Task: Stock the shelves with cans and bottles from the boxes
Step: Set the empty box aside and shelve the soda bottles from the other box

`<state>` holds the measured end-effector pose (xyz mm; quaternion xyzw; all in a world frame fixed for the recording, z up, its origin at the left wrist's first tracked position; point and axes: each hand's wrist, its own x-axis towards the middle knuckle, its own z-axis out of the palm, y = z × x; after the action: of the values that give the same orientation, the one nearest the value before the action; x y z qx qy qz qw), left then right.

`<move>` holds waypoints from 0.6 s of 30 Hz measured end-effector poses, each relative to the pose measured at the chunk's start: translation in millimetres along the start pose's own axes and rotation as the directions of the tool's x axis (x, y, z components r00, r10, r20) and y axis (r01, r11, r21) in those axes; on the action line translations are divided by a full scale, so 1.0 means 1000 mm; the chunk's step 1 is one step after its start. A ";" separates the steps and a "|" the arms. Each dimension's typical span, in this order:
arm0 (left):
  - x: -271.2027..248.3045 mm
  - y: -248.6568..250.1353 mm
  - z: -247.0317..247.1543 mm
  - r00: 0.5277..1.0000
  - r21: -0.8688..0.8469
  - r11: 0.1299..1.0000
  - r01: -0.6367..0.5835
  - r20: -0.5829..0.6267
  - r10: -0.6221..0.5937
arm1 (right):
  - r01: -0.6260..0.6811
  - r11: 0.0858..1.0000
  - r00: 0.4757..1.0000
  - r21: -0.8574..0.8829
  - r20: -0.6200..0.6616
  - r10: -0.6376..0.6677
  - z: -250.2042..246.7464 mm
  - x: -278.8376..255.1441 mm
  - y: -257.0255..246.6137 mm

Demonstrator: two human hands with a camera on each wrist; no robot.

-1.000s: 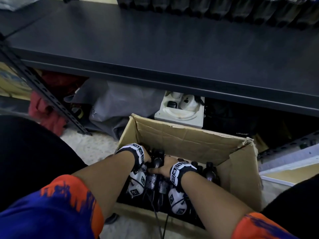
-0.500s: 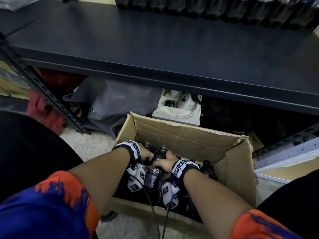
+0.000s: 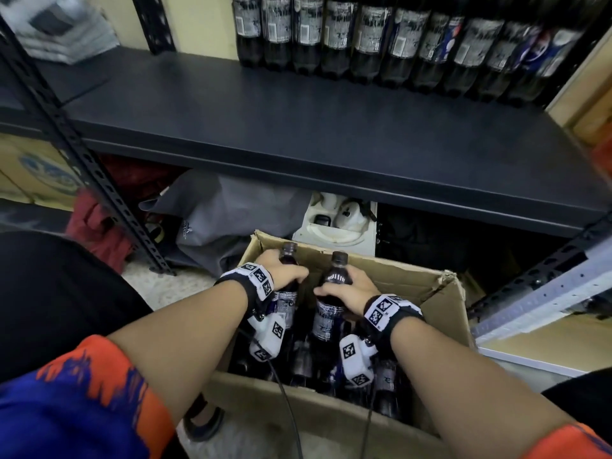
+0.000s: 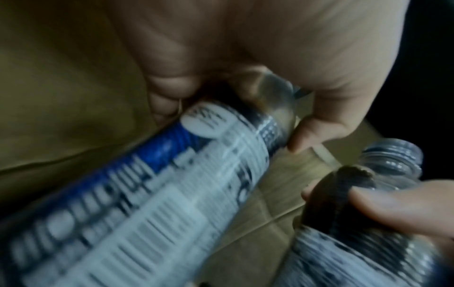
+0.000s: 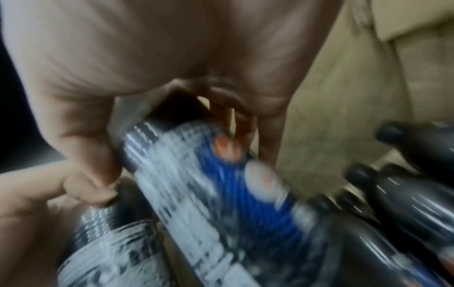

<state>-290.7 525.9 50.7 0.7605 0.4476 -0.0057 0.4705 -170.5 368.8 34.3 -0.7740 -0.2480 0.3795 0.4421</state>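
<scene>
Cardboard box point(image 3: 440, 293): open on the floor below the dark shelf point(image 3: 298, 127), with more dark bottles point(image 3: 303, 359) standing inside it.
Left bottle point(image 3: 287, 283): upright, cap pointing up and slightly away, long axis near vertical; raised above the bottles in the box.
Right bottle point(image 3: 332, 299): also upright, cap up, just beside the left bottle but apart from it.
Left hand point(image 3: 281, 271): fingers and thumb curled round the left bottle's shoulder, above the label; the cap stands clear above the fingers.
Right hand point(image 3: 351, 288): wrapped round the right bottle's upper body, with the neck and cap sticking out above.
Hard to make out: both wrist views are blurred by motion; label print point(image 4: 137, 194) is unreadable, only blue and white patches point(image 5: 236, 184) show. Bottle bases are hidden behind wrists and wrist cameras.
Shelf back: row of large dark bottles point(image 3: 397, 44), tops cut off by the frame.
</scene>
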 end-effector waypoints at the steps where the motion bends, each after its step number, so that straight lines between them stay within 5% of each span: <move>1: -0.004 0.006 -0.003 1.000 -0.039 0.999 -0.018 -0.022 0.018 | 0.016 1.000 1.000 -0.015 -0.015 -0.017 -0.005 -0.003 -0.008; 9: -0.025 0.056 -0.036 0.961 -0.183 0.952 -0.247 -0.170 0.217 | 0.183 0.982 0.979 -0.049 -0.077 -0.186 -0.044 -0.027 -0.072; 18: -0.060 0.130 -0.108 0.839 -0.379 0.748 -0.544 -0.269 0.474 | 0.533 0.843 0.841 0.070 -0.154 -0.519 -0.093 -0.066 -0.179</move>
<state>-281.9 543.0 229.4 0.7248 0.2472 0.2836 0.5772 -143.6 361.9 244.4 -0.6734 -0.4005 0.2059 0.5863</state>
